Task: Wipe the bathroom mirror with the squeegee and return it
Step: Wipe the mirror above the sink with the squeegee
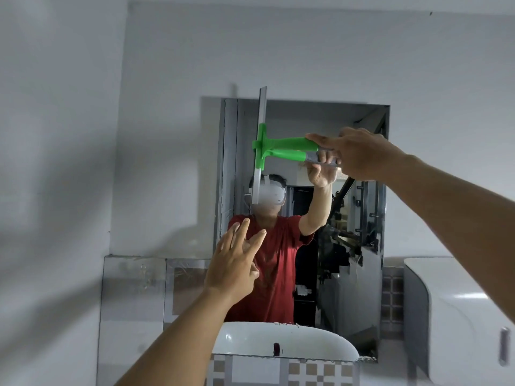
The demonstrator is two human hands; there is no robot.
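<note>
The squeegee [281, 144] has a green handle and a long grey blade standing upright against the left part of the mirror [359, 213]. My right hand [359, 154] grips the handle's end from the right, arm stretched up. Its reflection shows just below the handle. My left hand [234, 266] hovers lower left in front of the mirror, fingers spread, holding nothing. The mirror is a rectangular pane on the white wall, reflecting a person in a red shirt.
A white basin [284, 341] lies below the mirror. A white rounded appliance [457, 316] stands at the right. Tiled wall strips [133, 296] run along the lower left, with a plain white wall above.
</note>
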